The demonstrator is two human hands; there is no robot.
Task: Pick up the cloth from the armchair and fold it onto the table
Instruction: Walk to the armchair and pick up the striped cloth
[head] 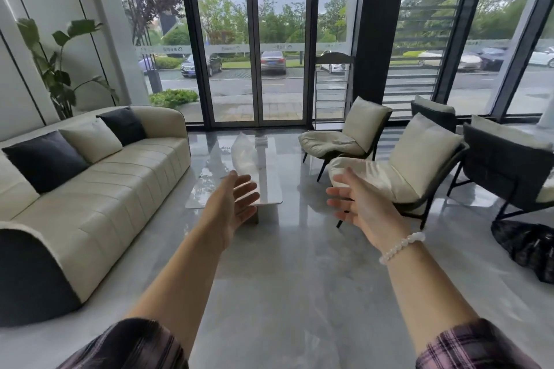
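Observation:
Both my arms reach forward over the grey floor, and neither hand holds anything. My left hand (233,204) is open with its palm turned right, in front of the near end of the low glossy table (269,192). My right hand (356,204) is open with its palm turned left, just short of the near armchair (419,159). A shiny cream fabric (362,177) covers that armchair's seat; I cannot tell whether it is a loose cloth or the cushion. A pale shape (244,153) lies on the tabletop; it may be a cloth or a reflection.
A long cream sofa (99,186) with dark and cream pillows runs along the left. A second armchair (344,135) stands behind the near one, and further dark chairs (503,165) are at the right. A dark bag (527,249) lies on the floor. Glass doors fill the back.

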